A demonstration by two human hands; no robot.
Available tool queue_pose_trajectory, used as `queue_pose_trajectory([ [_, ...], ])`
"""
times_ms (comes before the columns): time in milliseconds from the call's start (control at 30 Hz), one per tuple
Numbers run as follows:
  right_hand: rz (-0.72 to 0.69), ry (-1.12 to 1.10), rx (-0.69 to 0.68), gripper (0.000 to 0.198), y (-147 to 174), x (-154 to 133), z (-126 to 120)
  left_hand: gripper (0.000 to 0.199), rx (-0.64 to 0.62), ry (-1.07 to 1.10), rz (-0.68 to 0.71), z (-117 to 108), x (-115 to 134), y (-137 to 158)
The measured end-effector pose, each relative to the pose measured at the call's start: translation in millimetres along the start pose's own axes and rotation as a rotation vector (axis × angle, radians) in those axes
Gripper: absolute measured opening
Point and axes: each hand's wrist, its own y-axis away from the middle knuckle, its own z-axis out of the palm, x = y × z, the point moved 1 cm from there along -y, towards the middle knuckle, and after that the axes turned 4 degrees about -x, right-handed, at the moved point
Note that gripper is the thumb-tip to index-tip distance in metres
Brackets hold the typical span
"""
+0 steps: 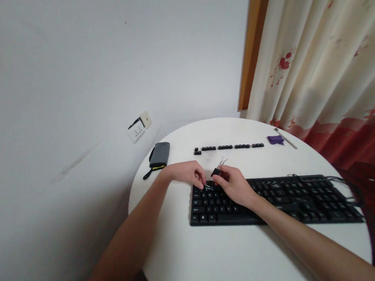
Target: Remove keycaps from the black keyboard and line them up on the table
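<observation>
A black keyboard lies on the round white table. Over its upper left keys, my right hand is closed around the black handle of a keycap puller. Thin wire prongs stick out past the handle, both upward and down toward the keys. My left hand is at the keyboard's top left corner, thumb and fingertips pinched together by the lower wire ends. Whatever sits between those fingertips is too small to make out. Behind both hands, removed black keycaps stand in a row of small groups.
A folded grey cloth or pouch with a black loop lies at the table's left. On the right are a folded purple cloth and a slim brush. The keyboard cable is bunched near the right edge. A wall borders the left.
</observation>
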Motion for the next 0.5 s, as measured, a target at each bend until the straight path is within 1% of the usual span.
queue_pose_trajectory([
  [167,-0.026,0.062,-0.017,0.018,0,-4,4,0.021,-0.022,-0.035,-0.022,3,-6,-2],
  [367,-0.111,0.144,-0.073,0.019,0,-15,2,0.028,-0.022,-0.109,-0.054,5,-2,-2],
  [500,-0.113,0.228,-0.099,0.019,-3,-14,7,0.031,-0.051,-0.160,-0.087,4,0,0],
])
